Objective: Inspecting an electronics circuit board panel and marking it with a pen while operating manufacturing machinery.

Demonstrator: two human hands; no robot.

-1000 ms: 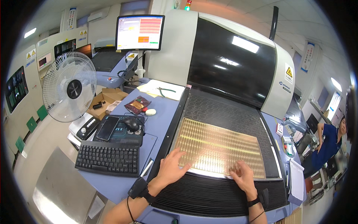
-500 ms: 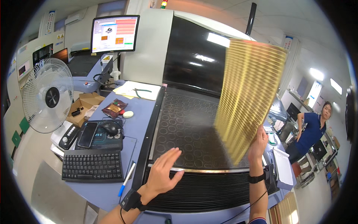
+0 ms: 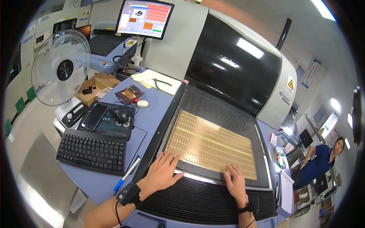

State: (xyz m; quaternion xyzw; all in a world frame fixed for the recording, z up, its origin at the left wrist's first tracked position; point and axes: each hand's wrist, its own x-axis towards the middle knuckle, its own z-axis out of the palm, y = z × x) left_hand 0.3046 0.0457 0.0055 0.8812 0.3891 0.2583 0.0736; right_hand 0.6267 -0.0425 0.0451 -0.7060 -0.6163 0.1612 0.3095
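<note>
A golden patterned panel, which looks like a sheet of printed circuit boards, lies flat on the black machine bed, whose surface is patterned with rings. My left hand is open and palm down, with its fingertips at the panel's near left corner. At the panel's near edge, right of the middle, my right hand rests with its fingers on the panel, slightly bent and not gripping. A black band with a cord sits on each wrist.
Behind the bed rises the machine's dark glossy cover. To the left are a keyboard, phone, mouse, marker pen, pliers and fan. A black ribbed bellows runs along the front. A person stands at right.
The panel, held upright by my right hand before, now lies flat on the bed. My right hand has let go and moved left and down; my left hand has come to the panel's corner.
</note>
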